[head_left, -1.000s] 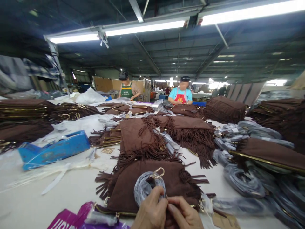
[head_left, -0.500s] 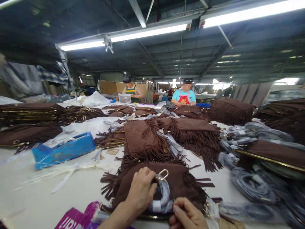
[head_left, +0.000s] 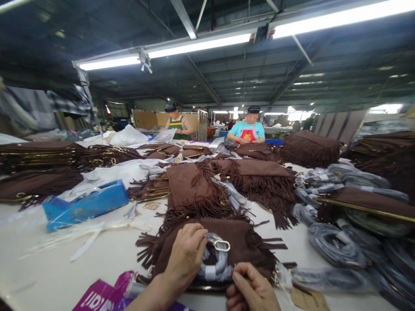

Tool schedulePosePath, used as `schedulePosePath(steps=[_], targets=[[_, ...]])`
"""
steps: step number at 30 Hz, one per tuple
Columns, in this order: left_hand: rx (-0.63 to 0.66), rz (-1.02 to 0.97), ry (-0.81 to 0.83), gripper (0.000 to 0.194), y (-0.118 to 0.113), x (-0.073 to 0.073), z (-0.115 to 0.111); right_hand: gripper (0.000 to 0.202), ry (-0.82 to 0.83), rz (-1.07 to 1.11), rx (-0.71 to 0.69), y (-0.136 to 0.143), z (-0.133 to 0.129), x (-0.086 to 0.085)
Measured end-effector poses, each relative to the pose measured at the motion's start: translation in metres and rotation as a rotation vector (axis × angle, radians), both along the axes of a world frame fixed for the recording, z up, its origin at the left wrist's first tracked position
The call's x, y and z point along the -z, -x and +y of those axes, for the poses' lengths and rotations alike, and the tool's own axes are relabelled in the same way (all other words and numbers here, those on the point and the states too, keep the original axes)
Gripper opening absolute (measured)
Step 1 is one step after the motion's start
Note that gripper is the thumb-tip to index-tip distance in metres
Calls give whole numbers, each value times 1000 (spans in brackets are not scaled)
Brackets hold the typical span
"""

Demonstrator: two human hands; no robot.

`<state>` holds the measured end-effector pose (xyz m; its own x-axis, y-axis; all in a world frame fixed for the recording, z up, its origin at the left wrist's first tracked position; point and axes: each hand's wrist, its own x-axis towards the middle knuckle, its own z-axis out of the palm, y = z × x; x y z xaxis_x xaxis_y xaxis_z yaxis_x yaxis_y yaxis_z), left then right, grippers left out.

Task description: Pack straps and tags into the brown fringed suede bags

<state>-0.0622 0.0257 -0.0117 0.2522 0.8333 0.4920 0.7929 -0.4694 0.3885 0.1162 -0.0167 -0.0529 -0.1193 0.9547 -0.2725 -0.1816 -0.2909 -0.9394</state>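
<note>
At the near edge of the white table (head_left: 81,259), left hand (head_left: 186,255) is pressed down on a plastic-wrapped coiled strap (head_left: 215,263), fingers curled over its upper left side; the strap's gold clasp (head_left: 221,245) sticks out just right of the fingertips. Strap sits on top of a brown fringed suede bag (head_left: 246,246) lying flat, right in front of the person. Right hand (head_left: 251,291) is at the bag's near edge, fingers bent and pinching at the zip line or the wrapper, can't tell which, partly cut off by the frame. Hands are close together, both on the same bundle. My read: strap is being seated on or tucked into the bag, mid-step, opening not visibly spread. Next move probably needs the right hand to hold the bag mouth open while the left pushes the coil in, keeping the clasp clear of the fringe. Around it: more fringed bags (head_left: 194,185) stacked behind, wrapped straps (head_left: 333,246) piled to the right, blue tape dispenser (head_left: 86,205) left, purple packet (head_left: 100,296) at the near corner. Two co-workers at the far end, not involved.
</note>
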Motion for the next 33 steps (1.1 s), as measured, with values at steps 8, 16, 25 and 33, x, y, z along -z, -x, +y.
schedulePosePath(steps=[8,16,25,33], targets=[[383,-10,-34,14,-31,9,-35,49,-67,98,-31,-3,0,6],[125,-42,284,16,-64,-1,-15,39,-259,-49,133,-2,-9,1],[206,-178,396,18,-73,2,-1,38,-727,-769,281,-16,-11,19],[318,-290,462,15,-65,4,3,44,-364,-415,205,-35,-14,-12]])
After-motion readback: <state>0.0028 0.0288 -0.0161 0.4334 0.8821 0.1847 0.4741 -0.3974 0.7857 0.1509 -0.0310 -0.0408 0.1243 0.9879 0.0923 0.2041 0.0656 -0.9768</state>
